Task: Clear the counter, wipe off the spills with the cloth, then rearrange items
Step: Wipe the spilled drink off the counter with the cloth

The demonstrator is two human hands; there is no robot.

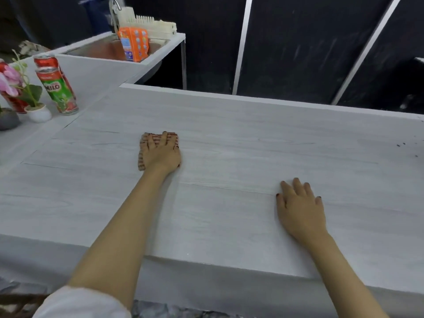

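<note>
On the pale grey counter (229, 138), my left hand (160, 152) presses flat, fingers spread, on a folded red-striped cloth (141, 157) that shows only at the hand's left and far edges. My right hand (300, 205) lies flat on the bare counter to the right, fingers straight, holding nothing. A few small dark specks (403, 145) dot the counter near its far right edge.
At the far left stand two Milo cans (57, 88), a pink flower in a small white pot (37, 112) and a grey bowl (8, 119). Behind, a sink (107, 48) holds an orange carton (134, 43) beside a cream dish rack (156, 26).
</note>
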